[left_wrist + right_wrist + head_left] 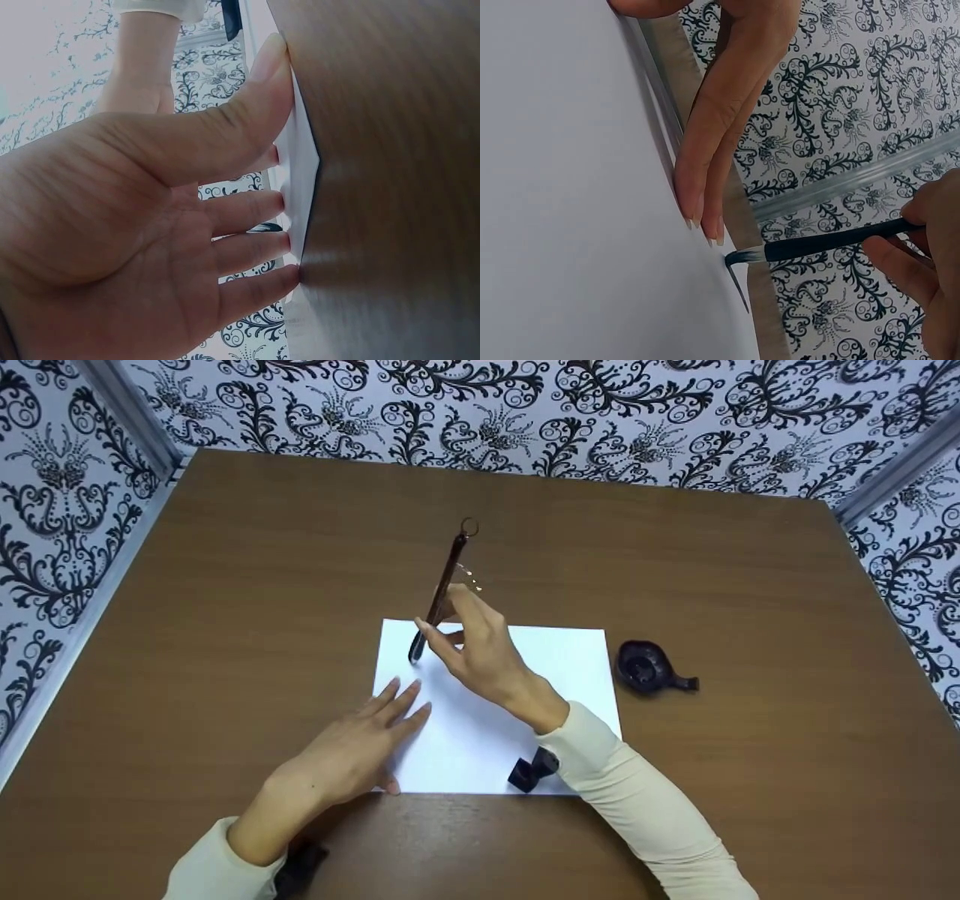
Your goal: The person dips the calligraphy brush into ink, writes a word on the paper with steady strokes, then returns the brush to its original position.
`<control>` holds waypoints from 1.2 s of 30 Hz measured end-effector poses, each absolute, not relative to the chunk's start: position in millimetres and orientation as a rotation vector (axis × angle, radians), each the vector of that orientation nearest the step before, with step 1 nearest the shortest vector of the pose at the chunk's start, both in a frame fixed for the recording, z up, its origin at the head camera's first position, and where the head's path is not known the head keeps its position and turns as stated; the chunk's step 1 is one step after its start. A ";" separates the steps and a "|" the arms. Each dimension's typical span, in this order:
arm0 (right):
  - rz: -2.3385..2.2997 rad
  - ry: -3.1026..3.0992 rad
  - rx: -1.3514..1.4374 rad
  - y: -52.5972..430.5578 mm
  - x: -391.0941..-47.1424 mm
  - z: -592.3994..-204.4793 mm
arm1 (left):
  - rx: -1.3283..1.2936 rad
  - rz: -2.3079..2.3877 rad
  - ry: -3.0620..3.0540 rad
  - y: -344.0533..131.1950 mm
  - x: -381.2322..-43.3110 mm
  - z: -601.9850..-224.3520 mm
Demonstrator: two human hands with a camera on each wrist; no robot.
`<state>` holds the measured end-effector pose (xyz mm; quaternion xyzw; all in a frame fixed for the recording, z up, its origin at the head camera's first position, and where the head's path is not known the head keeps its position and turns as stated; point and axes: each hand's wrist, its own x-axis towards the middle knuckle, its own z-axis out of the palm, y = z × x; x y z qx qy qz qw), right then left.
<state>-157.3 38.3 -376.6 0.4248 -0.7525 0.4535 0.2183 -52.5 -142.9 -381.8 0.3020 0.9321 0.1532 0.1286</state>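
Note:
My right hand pinches a dark calligraphy brush with a metal ring at its top end. The brush leans, its bristles down at the left part of a white paper sheet. In the right wrist view, dark bristles bend at the paper, and a thin dark streak trails from them. My left hand rests on the sheet's lower left with fingers spread, its thumb at the near edge. In the left wrist view, the left fingertips touch the paper by its corner.
To the right of the sheet stands a small dark dish with a short handle. A small black two-ended object sits on the sheet's near edge, beside the right sleeve. Patterned wallpaper borders the brown table.

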 end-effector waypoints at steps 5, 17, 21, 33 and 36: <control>1.274 -2.095 1.200 37.2 -154.7 -375.2 | 0.885 0.447 2.712 -143.2 -52.4 -382.0; 1.220 -1.982 1.129 44.1 -160.3 -365.2 | 0.884 0.439 2.704 -143.0 -52.2 -381.6; 1.233 -1.965 1.091 48.0 -169.7 -368.4 | 0.880 0.446 2.695 -143.3 -52.2 -381.4; 1.216 -1.960 1.083 51.2 -182.2 -381.0 | 0.881 0.452 2.689 -143.5 -51.8 -381.9; 1.199 -1.968 1.085 51.4 -182.8 -382.1 | 0.882 0.452 2.687 -143.6 -52.0 -381.5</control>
